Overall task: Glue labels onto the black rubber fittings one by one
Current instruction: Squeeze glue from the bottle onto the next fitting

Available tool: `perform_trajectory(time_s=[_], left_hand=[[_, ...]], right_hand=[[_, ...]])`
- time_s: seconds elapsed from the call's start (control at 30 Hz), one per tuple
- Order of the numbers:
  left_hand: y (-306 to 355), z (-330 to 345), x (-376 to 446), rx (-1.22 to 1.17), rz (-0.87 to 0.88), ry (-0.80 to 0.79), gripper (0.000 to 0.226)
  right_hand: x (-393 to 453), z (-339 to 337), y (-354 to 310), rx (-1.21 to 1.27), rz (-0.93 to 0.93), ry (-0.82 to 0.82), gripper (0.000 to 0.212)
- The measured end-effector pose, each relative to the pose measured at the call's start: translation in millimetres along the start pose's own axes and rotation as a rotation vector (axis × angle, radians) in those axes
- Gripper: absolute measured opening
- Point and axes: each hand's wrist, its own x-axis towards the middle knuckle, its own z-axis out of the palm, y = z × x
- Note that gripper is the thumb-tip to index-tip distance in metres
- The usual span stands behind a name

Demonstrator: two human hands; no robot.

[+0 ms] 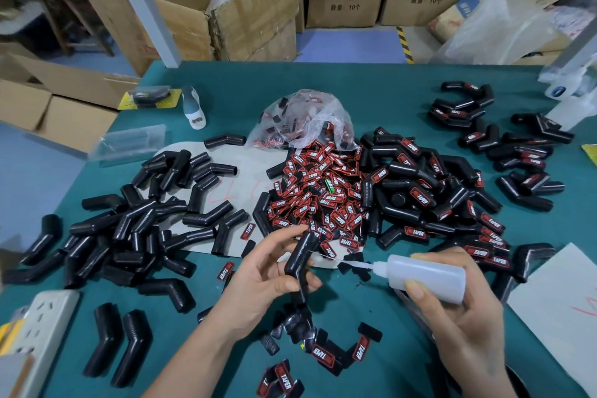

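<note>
Teal workbench (pixel 323 81), lower centre: gluing one bent black rubber fitting (pixel 298 257).
Left hand (pixel 265 275) grips the fitting steady; right hand (pixel 458 310) grasps a glue bottle (pixel 426 278), nozzle aimed at it.

Power strip (pixel 35 342) cut off at table's near left corner. Labels inside crumpled plastic bag (pixel 302 119) too veiled to read. White sheet (pixel 562 310) runs off right edge. Bottle (pixel 568 87) at far right corner blurred.
</note>
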Motion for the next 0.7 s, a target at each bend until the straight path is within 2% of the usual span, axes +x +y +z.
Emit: perform_trajectory(time_s=[0.7], left_hand=[[1.3, 1.0, -1.7, 0.033, -0.032, -0.009, 0.078]], right_hand=[[1.3, -0.4, -2.9, 0.018, 0.021, 0.013, 0.024]])
